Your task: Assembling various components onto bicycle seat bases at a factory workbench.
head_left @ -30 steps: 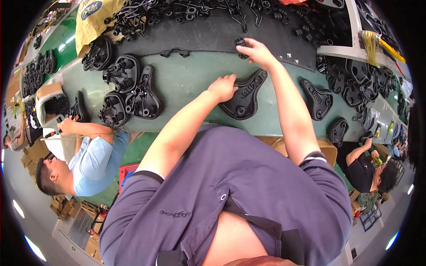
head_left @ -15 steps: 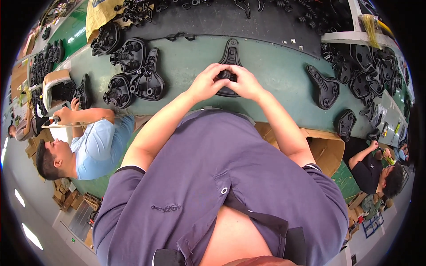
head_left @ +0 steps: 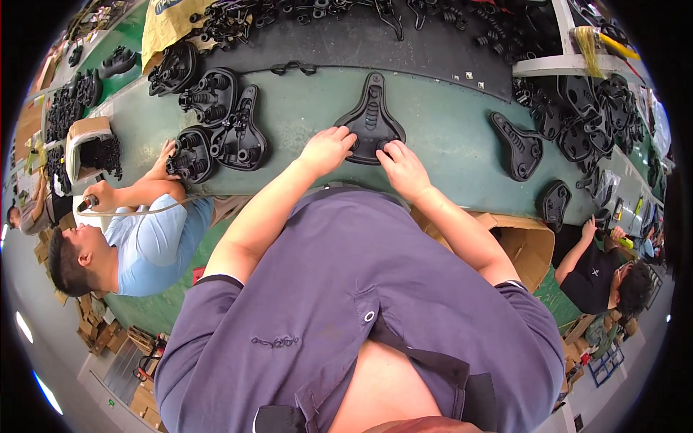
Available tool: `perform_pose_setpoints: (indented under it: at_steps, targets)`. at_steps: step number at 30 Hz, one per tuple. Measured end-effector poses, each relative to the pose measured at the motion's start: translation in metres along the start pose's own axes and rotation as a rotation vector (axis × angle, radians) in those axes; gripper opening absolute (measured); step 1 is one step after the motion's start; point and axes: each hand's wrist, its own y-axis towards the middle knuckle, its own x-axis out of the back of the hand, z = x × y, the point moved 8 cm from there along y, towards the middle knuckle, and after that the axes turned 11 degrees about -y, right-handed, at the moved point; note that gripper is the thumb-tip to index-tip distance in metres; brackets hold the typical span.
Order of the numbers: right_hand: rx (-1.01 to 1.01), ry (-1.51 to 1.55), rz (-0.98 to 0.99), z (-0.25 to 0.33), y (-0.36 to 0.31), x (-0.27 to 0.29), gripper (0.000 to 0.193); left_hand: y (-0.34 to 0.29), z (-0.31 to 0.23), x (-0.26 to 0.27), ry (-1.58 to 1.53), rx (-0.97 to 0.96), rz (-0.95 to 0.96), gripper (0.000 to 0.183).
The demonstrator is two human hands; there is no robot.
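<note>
A black bicycle saddle (head_left: 372, 119) lies underside up on the green bench in front of me, narrow nose pointing away. My left hand (head_left: 329, 151) is at the left corner of its wide end, fingers closed on a small black round part (head_left: 354, 143). At the opposite corner, my right hand (head_left: 403, 169) pinches a similar black part (head_left: 382, 145) between thumb and fingers. Both parts are partly covered by my fingertips, so whether they are seated in the saddle cannot be made out.
Several saddles with fitted hardware (head_left: 238, 130) stand at left, beside a co-worker (head_left: 155, 238) holding a power tool (head_left: 88, 203). A bare saddle (head_left: 517, 146) and a smaller one (head_left: 554, 204) lie at right. Black parts cover the dark mat (head_left: 426, 54). An open cardboard box (head_left: 523, 242) sits below the bench edge.
My hands, joined above the saddle around black parts, have separated and come down to its two rear corners. The left co-worker's free hand has reached to a saddle.
</note>
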Motion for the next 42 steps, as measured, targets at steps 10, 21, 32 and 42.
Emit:
perform_pose_setpoints:
  at_steps: [10, 21, 32, 42]
  targets:
    - [-0.135, 0.150, 0.111, -0.037, 0.066, -0.009, 0.022, 0.041, 0.004, 0.003, 0.191, -0.010, 0.095, 0.044]
    - [-0.249, 0.119, -0.207, -0.144, 0.277, 0.049, 0.047, 0.063, 0.235, 0.101, 0.366, 0.621, -0.203, 0.063]
    - [-0.288, -0.273, 0.146, -0.144, 0.388, 0.019, 0.045, -0.010, 0.202, 0.005, -0.597, 0.872, -0.279, 0.042]
    - [-0.353, 0.130, 0.349, -0.158, 0.253, 0.057, 0.046, -0.012, 0.137, 0.047, 0.083, 0.489, -0.289, 0.058]
